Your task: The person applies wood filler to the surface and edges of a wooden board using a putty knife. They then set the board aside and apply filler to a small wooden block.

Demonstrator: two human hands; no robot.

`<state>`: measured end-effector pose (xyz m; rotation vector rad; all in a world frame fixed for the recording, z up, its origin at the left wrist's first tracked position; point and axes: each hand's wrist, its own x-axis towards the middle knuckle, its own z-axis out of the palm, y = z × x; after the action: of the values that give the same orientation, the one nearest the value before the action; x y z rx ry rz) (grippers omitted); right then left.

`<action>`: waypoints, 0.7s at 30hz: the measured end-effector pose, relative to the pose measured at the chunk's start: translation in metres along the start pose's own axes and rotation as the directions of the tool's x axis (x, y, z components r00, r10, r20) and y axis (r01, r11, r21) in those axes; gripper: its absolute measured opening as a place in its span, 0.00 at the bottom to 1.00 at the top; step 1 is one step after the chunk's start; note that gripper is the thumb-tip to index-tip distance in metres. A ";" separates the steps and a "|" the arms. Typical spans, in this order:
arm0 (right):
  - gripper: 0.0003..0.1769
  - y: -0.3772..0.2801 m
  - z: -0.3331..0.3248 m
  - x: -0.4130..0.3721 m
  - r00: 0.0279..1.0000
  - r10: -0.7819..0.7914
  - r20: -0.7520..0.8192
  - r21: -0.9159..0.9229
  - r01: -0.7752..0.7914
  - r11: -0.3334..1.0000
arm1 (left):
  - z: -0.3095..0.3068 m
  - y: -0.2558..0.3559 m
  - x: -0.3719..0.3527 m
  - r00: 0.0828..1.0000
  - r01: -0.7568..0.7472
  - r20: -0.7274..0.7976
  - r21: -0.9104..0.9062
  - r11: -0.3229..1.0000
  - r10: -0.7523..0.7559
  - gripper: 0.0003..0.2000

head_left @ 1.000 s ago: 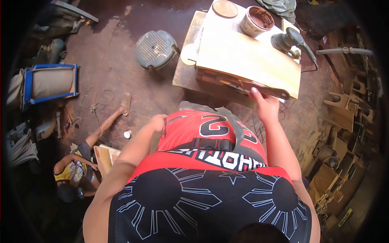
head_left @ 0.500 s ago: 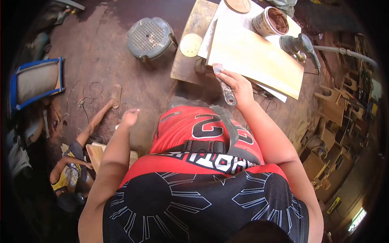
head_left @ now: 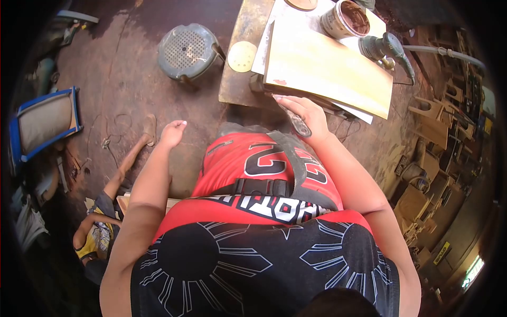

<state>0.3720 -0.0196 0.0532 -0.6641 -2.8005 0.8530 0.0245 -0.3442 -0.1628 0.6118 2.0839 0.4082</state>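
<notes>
In my right hand is a putty knife, its dark, stained handle under my fingers. The blade is turned nearly edge-on beside the near left corner of a pale wooden panel. A small reddish-brown smear of filler lies on that corner. My left hand hangs free over the floor at the left, with its fingers curled in and nothing visible in them. Farther back on the panel stands a tub of reddish-brown filler.
A sander with a grey hose lies at the panel's right. A round sanding disc is on the worn bench. A plastic stool stands left of it. Another person sits at lower left. Wooden parts line the right side.
My right hand has drawn the putty knife back off the panel corner and tilted it, leaving a reddish smear there. My left hand has risen a little and moved forward.
</notes>
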 end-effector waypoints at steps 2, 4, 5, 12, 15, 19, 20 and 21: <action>0.28 -0.001 -0.006 -0.004 0.996 0.011 -0.089 -0.016 -0.013 1.000 | -0.003 -0.015 0.008 1.000 -0.007 -0.019 -0.006 1.000 0.007 0.23; 0.27 0.009 -0.011 -0.007 0.975 0.050 -0.217 -0.043 -0.060 0.997 | -0.005 -0.017 0.004 0.997 0.078 0.020 0.011 0.997 -0.079 0.23; 0.27 0.011 -0.016 -0.008 0.963 0.085 -0.254 -0.091 -0.112 0.990 | -0.005 -0.017 0.001 0.992 0.118 0.038 0.022 0.993 -0.119 0.23; 0.28 0.027 -0.003 -0.035 0.977 0.175 -0.122 -0.104 -0.187 0.977 | 0.006 -0.040 -0.007 0.987 0.124 0.093 0.108 0.986 -0.134 0.24; 0.29 0.021 -0.010 -0.033 0.982 0.156 -0.109 -0.087 -0.166 0.982 | 0.003 -0.032 -0.006 0.992 0.097 0.074 0.096 0.991 -0.104 0.24; 0.28 0.024 -0.005 -0.027 0.973 0.202 -0.108 -0.184 -0.219 0.958 | 0.001 -0.016 -0.002 0.994 0.083 0.071 0.075 0.994 -0.089 0.23; 0.28 0.023 -0.003 -0.029 0.974 0.205 -0.095 -0.170 -0.219 0.961 | -0.001 -0.009 -0.002 0.992 0.096 0.080 0.079 0.992 -0.102 0.23; 0.27 0.023 0.000 -0.032 0.975 0.207 -0.084 -0.154 -0.218 0.964 | 0.001 -0.011 0.000 0.993 0.083 0.084 0.062 0.995 -0.088 0.23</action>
<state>0.4088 -0.0170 0.0398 -1.0151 -2.7949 0.6234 0.0221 -0.3530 -0.1686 0.5626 2.0372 0.2683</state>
